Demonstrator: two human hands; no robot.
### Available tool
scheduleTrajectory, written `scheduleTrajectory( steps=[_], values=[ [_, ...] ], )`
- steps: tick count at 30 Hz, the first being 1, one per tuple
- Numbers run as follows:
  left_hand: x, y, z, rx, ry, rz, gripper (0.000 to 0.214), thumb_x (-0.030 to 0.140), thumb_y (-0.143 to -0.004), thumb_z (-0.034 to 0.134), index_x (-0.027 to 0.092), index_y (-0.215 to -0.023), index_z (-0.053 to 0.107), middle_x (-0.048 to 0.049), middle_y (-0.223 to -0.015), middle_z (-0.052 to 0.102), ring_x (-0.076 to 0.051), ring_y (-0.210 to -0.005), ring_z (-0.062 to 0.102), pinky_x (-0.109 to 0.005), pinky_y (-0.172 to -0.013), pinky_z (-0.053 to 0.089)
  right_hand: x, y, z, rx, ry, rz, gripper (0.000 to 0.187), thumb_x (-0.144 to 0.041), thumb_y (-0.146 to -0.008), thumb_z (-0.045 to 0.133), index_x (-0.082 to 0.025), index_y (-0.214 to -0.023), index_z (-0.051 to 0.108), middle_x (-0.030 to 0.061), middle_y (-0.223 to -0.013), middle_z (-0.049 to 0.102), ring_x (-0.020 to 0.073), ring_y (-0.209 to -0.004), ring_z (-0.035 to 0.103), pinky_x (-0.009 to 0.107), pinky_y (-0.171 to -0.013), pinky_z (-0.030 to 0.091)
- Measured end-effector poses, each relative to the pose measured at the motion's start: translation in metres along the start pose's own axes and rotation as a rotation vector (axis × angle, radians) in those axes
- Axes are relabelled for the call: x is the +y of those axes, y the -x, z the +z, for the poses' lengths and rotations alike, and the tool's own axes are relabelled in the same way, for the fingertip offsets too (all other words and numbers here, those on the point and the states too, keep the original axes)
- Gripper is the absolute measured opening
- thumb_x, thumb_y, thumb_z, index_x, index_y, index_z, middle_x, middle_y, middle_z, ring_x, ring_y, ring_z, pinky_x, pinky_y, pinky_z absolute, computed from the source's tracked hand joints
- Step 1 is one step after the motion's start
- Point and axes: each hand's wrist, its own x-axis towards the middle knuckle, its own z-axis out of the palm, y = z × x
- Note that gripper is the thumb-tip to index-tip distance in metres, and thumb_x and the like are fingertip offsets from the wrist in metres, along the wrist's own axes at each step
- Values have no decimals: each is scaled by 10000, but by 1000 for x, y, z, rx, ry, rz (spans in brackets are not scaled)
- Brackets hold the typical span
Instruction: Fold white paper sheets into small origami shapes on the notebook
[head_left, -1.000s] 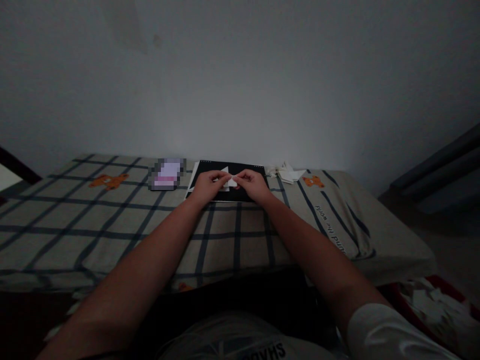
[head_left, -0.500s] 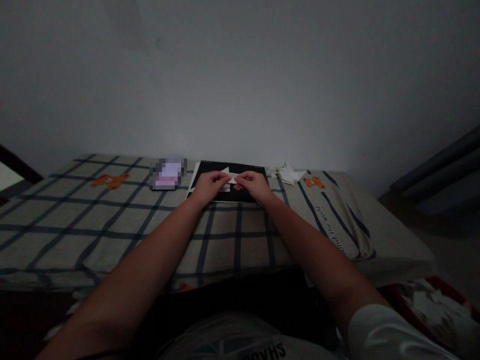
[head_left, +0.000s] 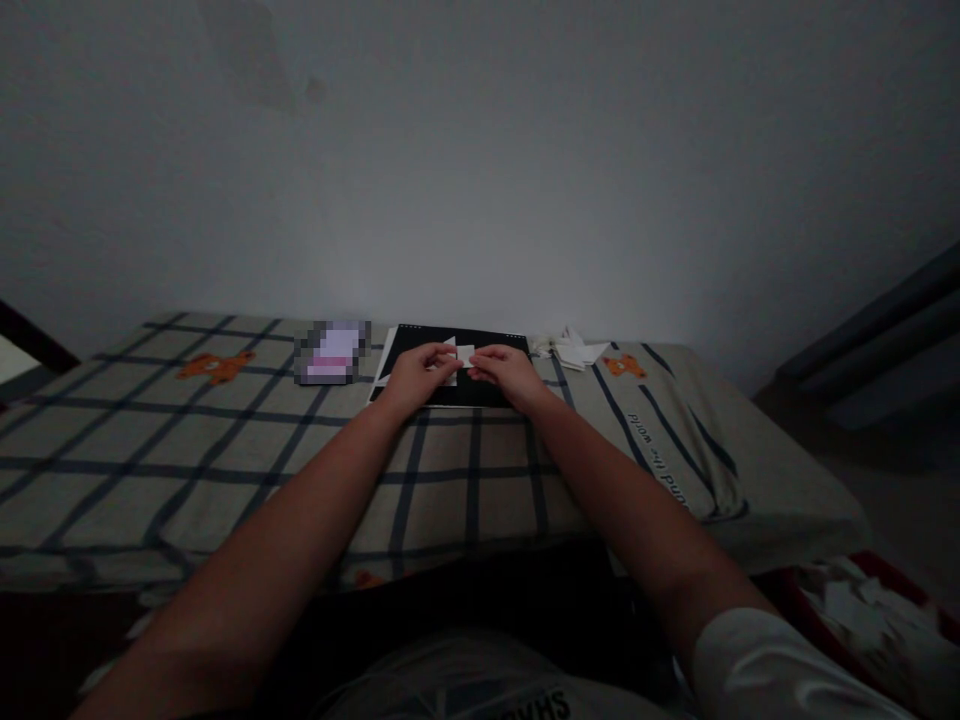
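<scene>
A small piece of white folded paper (head_left: 466,354) is pinched between my two hands, above a black pad (head_left: 450,336) with a white edge. My left hand (head_left: 420,374) grips its left side with thumb and fingers. From the other side, my right hand (head_left: 508,372) pinches the right edge. More white paper (head_left: 449,343) lies on the pad beside my left fingers, partly hidden by them. The finer folds are too small to make out.
Left of the pad lies a phone (head_left: 334,350), its screen blurred out. Folded white paper pieces (head_left: 577,350) sit at the right on the checked cloth (head_left: 465,470). A pale wall (head_left: 480,170) stands behind. A red container (head_left: 795,610) of paper scraps is at lower right.
The paper between my fingers now shows a squarer, larger face. My hands have barely moved, and the view has shifted slightly.
</scene>
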Motion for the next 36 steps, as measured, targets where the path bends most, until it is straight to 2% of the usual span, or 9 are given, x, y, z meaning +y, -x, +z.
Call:
scheduleTrajectory(
  steps=[4,6,9,11,15,22,26,30,36],
  values=[
    [0,1,-2,31,-192,164,336,412,-811,544,174,-1023,650,-65,-934,665,-170,-828,602,-260,-661,486,-8,-8,-21,165,52,19,130,-212,-720,641,-147,-832,629,15,-706,642,73,-578,584,194,-576,493],
    [1,2,-5,3,-314,230,309,395,-834,504,178,-989,661,-67,-939,657,-182,-853,591,-275,-682,481,-13,-12,-41,312,150,15,135,-211,-731,612,-140,-844,628,20,-685,631,85,-556,573,215,-565,488],
    [1,2,-8,-33,-499,297,282,357,-823,507,188,-990,659,-71,-992,638,-217,-952,556,-346,-841,446,-17,-16,-72,520,555,-72,199,-221,-716,583,-121,-875,650,44,-731,649,123,-596,583,258,-594,486],
    [0,2,-9,-46,-618,294,308,366,-780,554,206,-1025,651,-70,-1082,607,-247,-1029,517,-391,-919,400,-17,-16,-88,623,843,-124,220,-213,-720,546,-123,-876,672,62,-778,669,149,-677,601,278,-675,482],
    [-4,3,-10,-86,-702,236,397,400,-741,569,227,-1094,623,-61,-1179,552,-270,-1084,490,-415,-929,391,-15,-15,-98,655,1106,-119,257,-194,-738,505,-119,-905,686,94,-860,688,172,-791,617,276,-775,453],
    [-7,3,-11,-178,-661,270,474,265,-704,527,221,-1174,573,-46,-1225,532,-239,-1108,513,-356,-945,403,-14,-13,-95,673,1236,-40,230,-214,-764,520,-131,-886,695,123,-892,689,198,-862,619,288,-786,435],
    [-7,2,-12,-139,-714,275,513,298,-692,552,204,-1196,567,-64,-1272,510,-262,-1145,491,-368,-992,367,-15,-10,-94,687,1282,-21,218,-235,-776,524,-155,-881,698,118,-881,688,205,-868,621,291,-769,433],
    [-11,0,-14,-125,-799,181,616,407,-674,596,193,-1249,532,-96,-1330,466,-307,-1178,460,-418,-1002,352,-16,-8,-92,699,1326,20,207,-269,-789,523,-187,-872,694,111,-876,679,216,-855,617,311,-734,436],
    [-18,0,-14,-86,-723,131,582,408,-728,557,162,-1254,529,-122,-1335,467,-293,-1199,456,-418,-1013,349,-18,-6,-90,710,1384,-30,176,-292,-775,546,-201,-813,692,98,-952,627,209,-830,595,315,-698,432]
  ],
)
